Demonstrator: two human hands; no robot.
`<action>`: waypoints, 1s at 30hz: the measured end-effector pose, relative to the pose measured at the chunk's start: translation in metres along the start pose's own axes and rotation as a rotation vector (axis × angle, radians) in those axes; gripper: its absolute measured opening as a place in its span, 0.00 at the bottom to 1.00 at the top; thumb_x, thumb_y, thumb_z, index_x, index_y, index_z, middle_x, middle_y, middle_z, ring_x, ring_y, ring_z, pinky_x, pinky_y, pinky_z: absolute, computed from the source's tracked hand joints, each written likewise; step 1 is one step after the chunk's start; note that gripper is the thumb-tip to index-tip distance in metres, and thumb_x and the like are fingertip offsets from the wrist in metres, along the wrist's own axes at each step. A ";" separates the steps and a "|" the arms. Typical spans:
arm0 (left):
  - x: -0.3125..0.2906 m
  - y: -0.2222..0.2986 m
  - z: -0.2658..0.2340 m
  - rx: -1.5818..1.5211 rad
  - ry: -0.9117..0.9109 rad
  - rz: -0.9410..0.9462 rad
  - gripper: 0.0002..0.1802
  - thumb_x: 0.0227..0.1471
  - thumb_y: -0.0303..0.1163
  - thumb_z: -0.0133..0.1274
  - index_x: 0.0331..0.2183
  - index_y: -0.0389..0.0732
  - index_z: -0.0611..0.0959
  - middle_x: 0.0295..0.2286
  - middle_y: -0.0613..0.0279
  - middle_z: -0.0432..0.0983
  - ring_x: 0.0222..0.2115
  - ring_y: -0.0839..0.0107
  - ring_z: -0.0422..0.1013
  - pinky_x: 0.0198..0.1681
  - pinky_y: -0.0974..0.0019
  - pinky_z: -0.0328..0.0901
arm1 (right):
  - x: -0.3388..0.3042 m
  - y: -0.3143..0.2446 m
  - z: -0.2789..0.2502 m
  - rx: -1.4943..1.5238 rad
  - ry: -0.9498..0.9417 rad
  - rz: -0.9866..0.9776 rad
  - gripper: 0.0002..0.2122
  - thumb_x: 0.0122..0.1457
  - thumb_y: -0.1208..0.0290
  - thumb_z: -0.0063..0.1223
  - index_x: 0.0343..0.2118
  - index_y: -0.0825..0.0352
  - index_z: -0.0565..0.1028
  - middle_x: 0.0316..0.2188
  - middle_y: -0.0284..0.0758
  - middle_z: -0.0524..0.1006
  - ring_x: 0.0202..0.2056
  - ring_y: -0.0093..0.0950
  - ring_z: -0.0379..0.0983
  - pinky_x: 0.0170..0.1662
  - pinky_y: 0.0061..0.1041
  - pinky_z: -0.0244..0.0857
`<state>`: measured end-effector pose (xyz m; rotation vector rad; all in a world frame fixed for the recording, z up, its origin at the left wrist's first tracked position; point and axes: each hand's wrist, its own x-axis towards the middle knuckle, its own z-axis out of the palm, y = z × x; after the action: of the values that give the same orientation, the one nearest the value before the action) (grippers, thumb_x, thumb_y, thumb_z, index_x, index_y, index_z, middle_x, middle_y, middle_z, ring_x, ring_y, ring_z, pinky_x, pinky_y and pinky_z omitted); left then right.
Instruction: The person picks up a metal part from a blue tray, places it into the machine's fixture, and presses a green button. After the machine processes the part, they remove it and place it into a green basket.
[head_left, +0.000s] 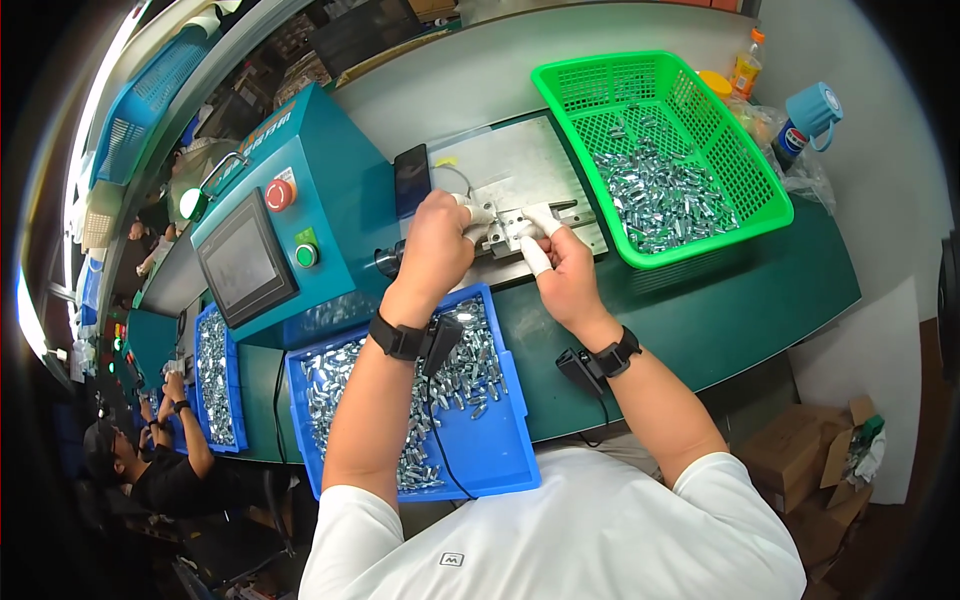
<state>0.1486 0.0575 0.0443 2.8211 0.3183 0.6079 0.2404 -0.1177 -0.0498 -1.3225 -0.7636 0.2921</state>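
Observation:
My left hand, with white covers on its fingertips, is closed at the left side of a small metal fixture. At the fixture's right side is my right hand, its covered thumb and finger curled in against the metal. Any small part between the fingers is hidden or too small to name. The fixture sits on a flat steel plate, next to the teal machine. Below my left forearm lies a blue tray holding many small shiny metal parts.
A green plastic basket with similar metal parts stands right of the plate. A black phone lies by the machine. Beyond the basket are an orange-capped bottle and a blue cup. Another person works at far left; cardboard boxes stand lower right.

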 end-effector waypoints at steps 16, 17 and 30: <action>-0.132 0.047 -0.033 -0.282 0.060 -0.034 0.14 0.52 0.19 0.63 0.42 0.39 0.88 0.41 0.55 0.83 0.44 0.53 0.77 0.50 0.56 0.71 | 0.008 -0.022 0.003 0.266 -0.469 0.378 0.32 0.70 0.73 0.54 0.76 0.58 0.58 0.23 0.21 0.71 0.23 0.13 0.63 0.26 0.17 0.57; -0.134 0.047 -0.032 -0.283 0.035 -0.038 0.14 0.52 0.18 0.63 0.42 0.38 0.88 0.41 0.55 0.83 0.44 0.53 0.77 0.50 0.57 0.71 | 0.009 -0.023 0.002 0.278 -0.480 0.389 0.33 0.70 0.73 0.54 0.76 0.58 0.57 0.23 0.21 0.71 0.23 0.13 0.62 0.26 0.17 0.56; -0.138 0.039 -0.035 -0.256 -0.053 -0.110 0.12 0.51 0.23 0.65 0.41 0.37 0.89 0.41 0.55 0.84 0.45 0.53 0.77 0.52 0.54 0.70 | 0.007 -0.023 0.000 0.297 -0.507 0.389 0.35 0.69 0.73 0.56 0.77 0.60 0.55 0.23 0.20 0.69 0.22 0.11 0.60 0.25 0.17 0.53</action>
<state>0.0176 -0.0086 0.0341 2.5515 0.3559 0.5097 0.2402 -0.1196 -0.0259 -1.1134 -0.8368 1.0421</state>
